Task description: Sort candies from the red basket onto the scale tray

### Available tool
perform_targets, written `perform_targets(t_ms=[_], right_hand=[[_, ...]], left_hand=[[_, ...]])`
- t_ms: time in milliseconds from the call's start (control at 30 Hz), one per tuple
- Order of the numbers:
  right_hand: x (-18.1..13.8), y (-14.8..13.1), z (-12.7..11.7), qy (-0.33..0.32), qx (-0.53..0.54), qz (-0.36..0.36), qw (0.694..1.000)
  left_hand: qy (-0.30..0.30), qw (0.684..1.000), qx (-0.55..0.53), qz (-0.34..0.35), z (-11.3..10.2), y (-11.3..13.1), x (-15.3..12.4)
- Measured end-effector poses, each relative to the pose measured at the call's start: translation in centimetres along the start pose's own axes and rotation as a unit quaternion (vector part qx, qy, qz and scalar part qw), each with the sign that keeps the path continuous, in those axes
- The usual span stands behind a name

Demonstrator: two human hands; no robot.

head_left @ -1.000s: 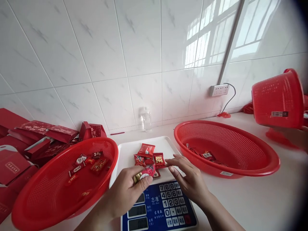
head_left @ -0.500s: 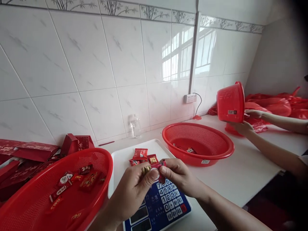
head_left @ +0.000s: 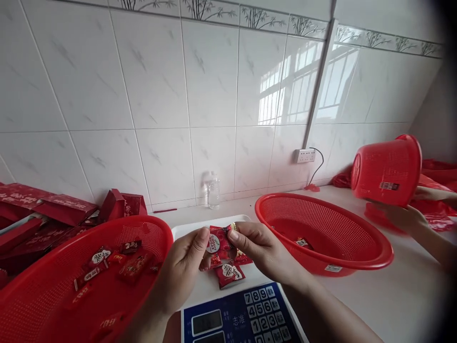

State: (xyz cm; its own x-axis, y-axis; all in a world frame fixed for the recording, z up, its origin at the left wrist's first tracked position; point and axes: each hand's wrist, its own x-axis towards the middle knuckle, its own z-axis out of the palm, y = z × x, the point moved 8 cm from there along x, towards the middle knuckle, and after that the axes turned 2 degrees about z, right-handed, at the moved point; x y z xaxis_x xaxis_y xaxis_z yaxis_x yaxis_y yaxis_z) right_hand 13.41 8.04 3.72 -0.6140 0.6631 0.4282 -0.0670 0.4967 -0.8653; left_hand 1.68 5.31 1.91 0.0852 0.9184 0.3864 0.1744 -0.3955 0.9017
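A red candy packet (head_left: pixel 218 243) with a white round print is stretched between my hands, face toward me. My left hand (head_left: pixel 183 269) pinches its left edge, and my right hand (head_left: pixel 266 252) grips its upper right corner. Both hands are closed on it, over the white pan (head_left: pixel 193 293) of a digital scale. Under the held packet lies another red packet (head_left: pixel 229 274) with white lettering, with more packets partly hidden behind my fingers. Nearest me is the scale's blue keypad panel (head_left: pixel 235 312).
Left stands a red basket (head_left: pixel 157 233) with several packets inside; right, another red basket (head_left: pixel 371 259) holds a few. Dark red boxes (head_left: pixel 71 209) lie far left. A clear bottle (head_left: pixel 213 191) stands by the wall. A co-worker's hands (head_left: pixel 410 216) hold a tilted red basket (head_left: pixel 385 166).
My hands have spread the packet, so its printed face now shows. They sit slightly higher in view. The camera view has shifted, moving the right basket and the co-worker's basket rightward in the picture.
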Motion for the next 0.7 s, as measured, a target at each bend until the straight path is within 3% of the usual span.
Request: perform_targets(t_ms=[233,333,433,567,633,700], right_hand=[[0.2,1.0,-1.5,0.038,-0.154,0.013,0.987],[0.3,1.5,-3.2,0.081,-0.284,0.033,0.955],[0.5,2.7,-4.8,0.07,-0.417,0.085,0.902],[0.4,4.8,-5.1,-0.04,-0.491,0.123,0.861],[0.2,5.6,-4.6,-0.093,-0.488,0.128,0.858],[0.1,6.2,-4.0,-0.13,-0.477,0.133,0.859]], left_hand=[[-0.022,0.995,0.091,0.022,-0.2,-0.1,1.1],[0.021,0.977,0.214,0.013,-1.3,-0.5,1.5],[0.062,0.911,0.408,-0.009,-2.6,-0.8,1.7],[0.031,0.798,0.597,-0.076,-3.3,-1.8,1.8],[0.003,0.763,0.639,-0.095,-3.3,-2.2,1.7],[-0.041,0.754,0.646,-0.109,-2.7,-2.7,1.5]])
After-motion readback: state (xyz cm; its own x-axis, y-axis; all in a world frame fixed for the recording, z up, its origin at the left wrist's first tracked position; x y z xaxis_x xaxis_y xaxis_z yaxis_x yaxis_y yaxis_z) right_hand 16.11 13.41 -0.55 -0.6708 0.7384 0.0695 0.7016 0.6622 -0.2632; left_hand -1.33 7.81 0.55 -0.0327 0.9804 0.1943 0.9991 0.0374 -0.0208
